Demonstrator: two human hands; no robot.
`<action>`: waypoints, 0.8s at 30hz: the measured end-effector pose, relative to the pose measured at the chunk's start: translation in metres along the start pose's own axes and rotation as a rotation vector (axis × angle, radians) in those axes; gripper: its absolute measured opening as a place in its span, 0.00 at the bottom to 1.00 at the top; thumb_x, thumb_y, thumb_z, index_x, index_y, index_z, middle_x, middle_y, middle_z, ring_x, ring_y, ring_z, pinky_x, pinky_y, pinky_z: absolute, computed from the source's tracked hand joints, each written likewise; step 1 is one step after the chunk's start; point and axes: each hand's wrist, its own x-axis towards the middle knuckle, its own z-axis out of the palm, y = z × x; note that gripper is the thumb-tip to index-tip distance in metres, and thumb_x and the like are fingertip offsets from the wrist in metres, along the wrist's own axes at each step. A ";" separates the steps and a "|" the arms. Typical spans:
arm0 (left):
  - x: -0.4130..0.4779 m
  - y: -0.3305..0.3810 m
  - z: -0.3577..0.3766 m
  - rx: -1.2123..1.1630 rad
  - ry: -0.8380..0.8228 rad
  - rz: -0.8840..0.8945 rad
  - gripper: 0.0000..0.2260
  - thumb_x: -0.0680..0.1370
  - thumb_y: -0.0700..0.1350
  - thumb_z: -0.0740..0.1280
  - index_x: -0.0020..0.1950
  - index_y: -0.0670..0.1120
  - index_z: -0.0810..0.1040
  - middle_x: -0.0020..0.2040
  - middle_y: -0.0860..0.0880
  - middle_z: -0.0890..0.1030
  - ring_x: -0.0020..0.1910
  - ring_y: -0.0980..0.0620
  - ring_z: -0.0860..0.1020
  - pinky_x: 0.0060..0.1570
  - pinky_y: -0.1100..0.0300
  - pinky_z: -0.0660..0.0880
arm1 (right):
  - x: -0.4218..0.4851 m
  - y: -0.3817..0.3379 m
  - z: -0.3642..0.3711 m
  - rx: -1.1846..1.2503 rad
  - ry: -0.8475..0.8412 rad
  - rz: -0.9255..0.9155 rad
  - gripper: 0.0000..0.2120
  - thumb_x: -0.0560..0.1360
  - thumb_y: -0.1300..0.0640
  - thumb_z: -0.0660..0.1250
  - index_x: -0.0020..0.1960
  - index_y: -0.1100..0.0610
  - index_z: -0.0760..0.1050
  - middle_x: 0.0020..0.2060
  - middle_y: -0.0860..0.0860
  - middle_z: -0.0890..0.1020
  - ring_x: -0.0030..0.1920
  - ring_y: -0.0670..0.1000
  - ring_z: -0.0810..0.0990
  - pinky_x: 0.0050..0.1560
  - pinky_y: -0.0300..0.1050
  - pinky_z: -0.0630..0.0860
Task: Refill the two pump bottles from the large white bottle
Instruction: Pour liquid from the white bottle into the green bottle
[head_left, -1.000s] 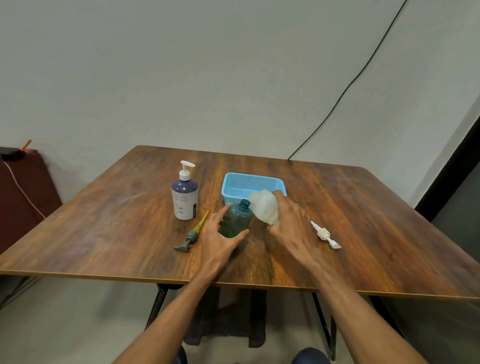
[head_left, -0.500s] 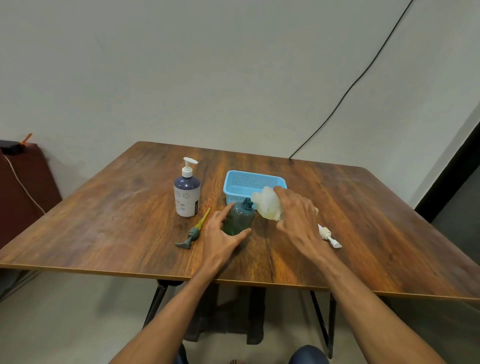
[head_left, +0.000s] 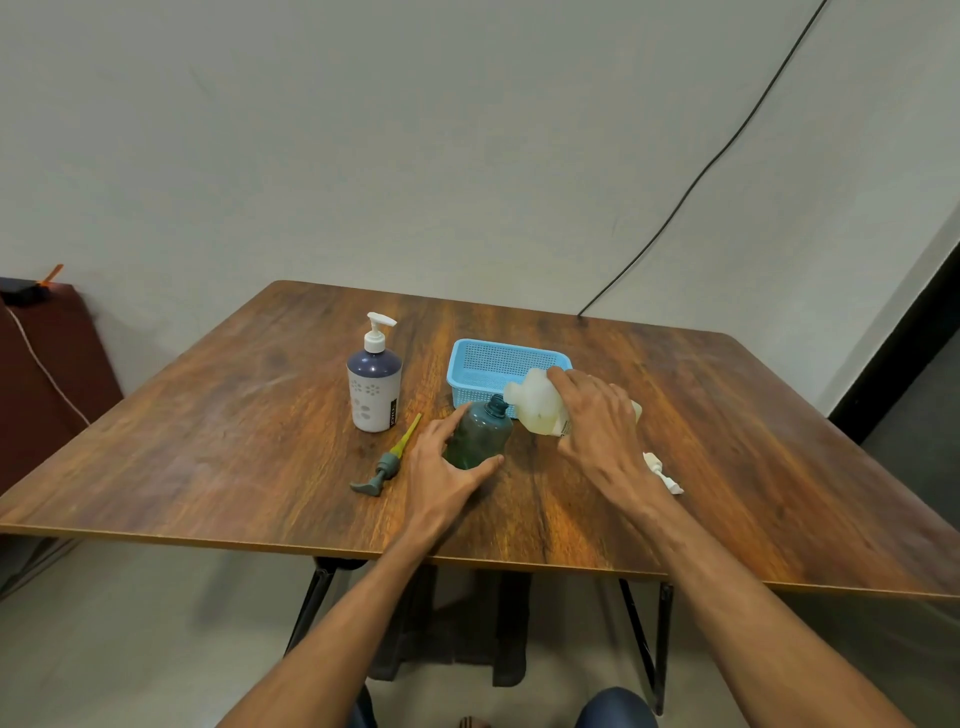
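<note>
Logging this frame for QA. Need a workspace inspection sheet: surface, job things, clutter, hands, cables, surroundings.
Surface: wooden table, no spill seen.
Job's things: green bottle upright, pump off; large white bottle tilted, mouth at its neck; purple pump bottle upright, pump on; green pump and white pump lying on the table.
Clutter: blue basket behind the bottles.
Hands: left hand grips green bottle; right hand grips large white bottle.
Cables: black cable down the wall; white cord far left.
Surroundings: plain wall; dark red furniture at left.
</note>
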 end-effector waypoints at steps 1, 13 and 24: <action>0.000 0.000 0.000 0.004 -0.003 0.003 0.37 0.68 0.62 0.77 0.75 0.58 0.69 0.65 0.53 0.76 0.64 0.56 0.75 0.65 0.50 0.76 | 0.000 0.000 0.000 0.001 0.000 0.000 0.37 0.63 0.60 0.80 0.70 0.55 0.71 0.62 0.58 0.81 0.59 0.61 0.80 0.60 0.63 0.76; 0.000 0.002 -0.001 0.014 -0.014 0.016 0.37 0.70 0.58 0.78 0.76 0.56 0.69 0.65 0.53 0.77 0.63 0.56 0.75 0.64 0.53 0.75 | 0.001 0.000 -0.005 -0.006 -0.012 -0.014 0.36 0.64 0.62 0.79 0.70 0.55 0.71 0.63 0.58 0.80 0.60 0.62 0.79 0.61 0.64 0.73; -0.001 0.004 -0.001 0.006 -0.013 0.020 0.37 0.68 0.63 0.75 0.75 0.59 0.68 0.65 0.54 0.77 0.63 0.57 0.75 0.64 0.53 0.75 | 0.002 0.000 -0.008 -0.058 -0.032 -0.016 0.34 0.67 0.61 0.76 0.71 0.53 0.70 0.63 0.56 0.79 0.60 0.60 0.78 0.63 0.62 0.71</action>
